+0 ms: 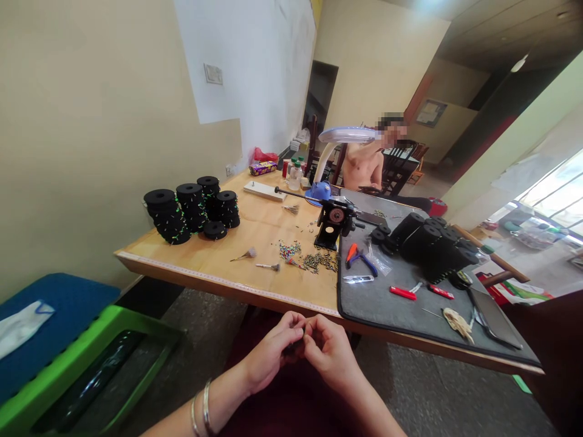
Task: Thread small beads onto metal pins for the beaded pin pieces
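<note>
In front of the table's near edge, over the lap, both hands meet with their fingertips together. My left hand is closed, its thumb and fingers bent around something small and dark that I cannot make out. My right hand pinches at the same spot, touching the left fingertips; what it holds is hidden. Nearest on the wooden table lie a pile of small metal pieces, a heap of coloured beads and two thin tools. Behind them stands a black hand-cranked winder.
Stacked black foam spools stand at the left. On a grey mat are pliers, snips, red-handled knives and more black spools. A lamp stands at the back, with another person seated beyond. A green stool is lower left.
</note>
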